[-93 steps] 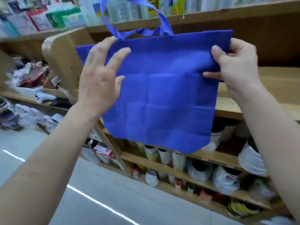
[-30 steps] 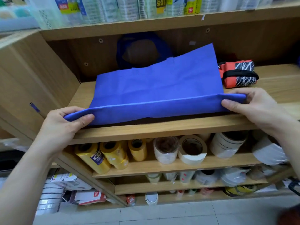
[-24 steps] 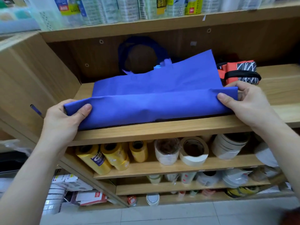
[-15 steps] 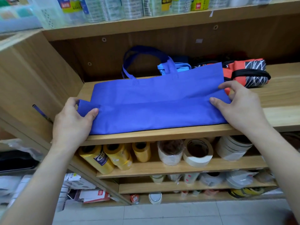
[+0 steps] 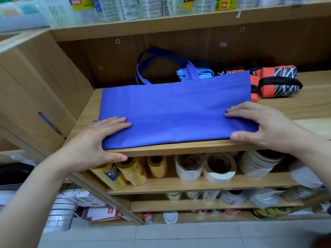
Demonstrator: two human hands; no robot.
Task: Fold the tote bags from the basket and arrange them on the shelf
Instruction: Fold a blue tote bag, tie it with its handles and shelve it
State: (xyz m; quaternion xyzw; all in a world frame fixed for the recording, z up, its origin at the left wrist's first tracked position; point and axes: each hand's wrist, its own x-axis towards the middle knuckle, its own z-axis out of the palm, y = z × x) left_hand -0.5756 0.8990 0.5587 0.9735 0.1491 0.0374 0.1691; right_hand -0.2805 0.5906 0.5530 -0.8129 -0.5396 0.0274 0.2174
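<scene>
Fingers [image 5: 116, 123] of the left hand [image 5: 91, 145] are straight and flat, holding nothing, and press down on the left end of the blue tote bag [image 5: 175, 104]. Thumb rests against the shelf [image 5: 188, 149] front edge, probably bracing. Bag lies flat along that front edge toward the left corner, lower part doubled over itself. Handles [image 5: 155, 56] point to the back edge. Flat palms look meant to set the crease and stop the flap springing up. Right hand [image 5: 274, 126] does the same, with straight fingers [image 5: 240, 111] on the bag's right end. Fabric sits under the fingers, not pinched. Folded orange bags [image 5: 279, 83] are at back right.
</scene>
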